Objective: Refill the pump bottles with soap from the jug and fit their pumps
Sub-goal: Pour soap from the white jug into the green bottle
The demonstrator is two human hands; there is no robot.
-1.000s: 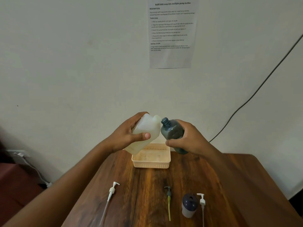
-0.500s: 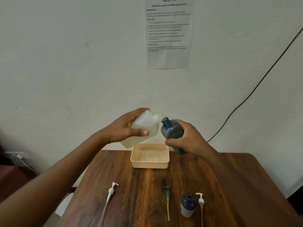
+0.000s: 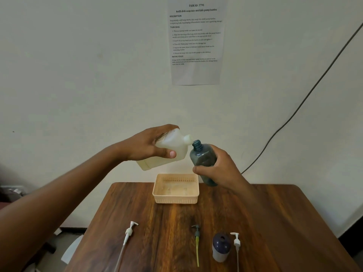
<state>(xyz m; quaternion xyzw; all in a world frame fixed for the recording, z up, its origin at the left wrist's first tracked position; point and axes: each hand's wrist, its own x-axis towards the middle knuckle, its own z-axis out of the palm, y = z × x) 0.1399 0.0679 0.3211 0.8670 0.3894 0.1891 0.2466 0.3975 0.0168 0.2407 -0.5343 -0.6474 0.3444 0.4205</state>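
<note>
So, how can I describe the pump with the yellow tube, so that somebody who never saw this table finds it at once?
Start at the wooden table, then look at its near edge, where three loose pumps lie in a row. It is the middle one, left of the small white bottle with the dark cap. Only this pump has a dark green head and a yellow tube; the other two are white.

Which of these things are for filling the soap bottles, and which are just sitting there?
For the job: jug in left hand; teal bottle in right hand; small bottle; three pumps; basket.

Just there: wall sheet; cable.
</note>
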